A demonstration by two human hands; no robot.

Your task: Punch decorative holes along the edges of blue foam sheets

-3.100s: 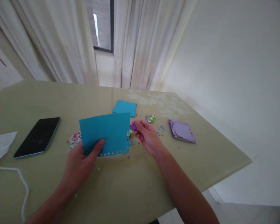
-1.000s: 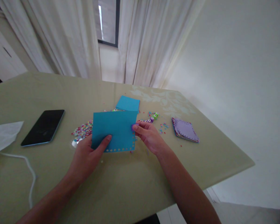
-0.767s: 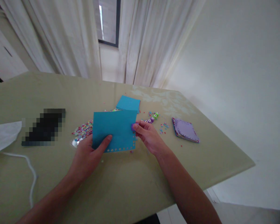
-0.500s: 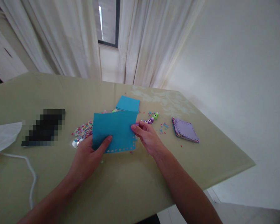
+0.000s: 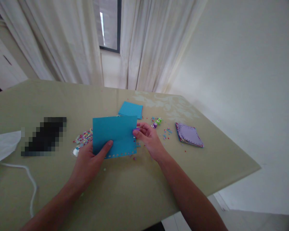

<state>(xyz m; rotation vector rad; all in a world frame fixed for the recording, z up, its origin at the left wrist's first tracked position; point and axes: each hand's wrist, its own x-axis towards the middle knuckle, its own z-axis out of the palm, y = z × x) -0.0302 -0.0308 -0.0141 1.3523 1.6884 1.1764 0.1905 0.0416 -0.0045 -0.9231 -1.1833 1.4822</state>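
Note:
My left hand (image 5: 88,158) grips a blue paper sheet (image 5: 115,131) at its lower left, the thumb lying across the front and the other fingers hidden behind. A row of small punched holes runs along the sheet's lower edge. At the right edge, my right hand (image 5: 150,139) pinches a small purple hole punch (image 5: 135,131), mostly covered by the fingers. Just beyond that hand lies a row of purple and green pieces with eyes (image 5: 157,122). Colourful paper bits (image 5: 84,138) are heaped left of the sheet.
Behind the held sheet lies a stack of blue paper (image 5: 131,109). To the right is a stack of purple hole-edged sheets (image 5: 191,134). A blurred-out dark object (image 5: 45,136), white paper (image 5: 4,144) and a white cable (image 5: 33,184) lie left on the table (image 5: 125,199).
The view has shifted slightly, so the table sits a little lower and further left. Both hands keep their hold, and the sheet's right edge has turned slightly.

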